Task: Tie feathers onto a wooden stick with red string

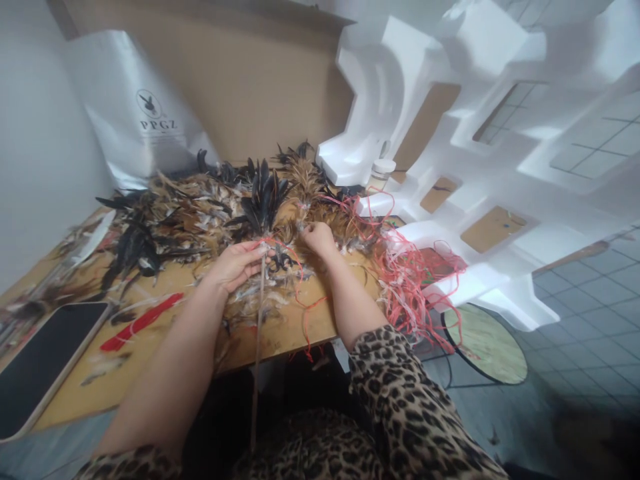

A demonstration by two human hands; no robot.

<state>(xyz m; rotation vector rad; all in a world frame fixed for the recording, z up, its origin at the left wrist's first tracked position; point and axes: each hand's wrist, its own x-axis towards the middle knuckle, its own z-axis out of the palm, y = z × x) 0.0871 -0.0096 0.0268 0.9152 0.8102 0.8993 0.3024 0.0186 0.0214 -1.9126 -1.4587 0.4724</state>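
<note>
My left hand [243, 263] pinches the base of a bundle of black feathers [263, 193], which fans upward above the fingers. From the same grip a thin stick [259, 333] hangs down past the table edge. Red string [299, 267] runs from the bundle's base to the right and down over the table front. My right hand [319, 238] is closed near the lower end of a brown feather bunch [304, 177]; whether its fingers hold feathers or string is too small to tell.
Loose feathers [185, 207] cover the table's back. A phone [50, 360] and red strips [143, 321] lie left. A silver bag [135, 113] stands behind. At right are white foam [480, 167], tangled pink string [410, 280], a jar [381, 175] and a round stool [490, 343].
</note>
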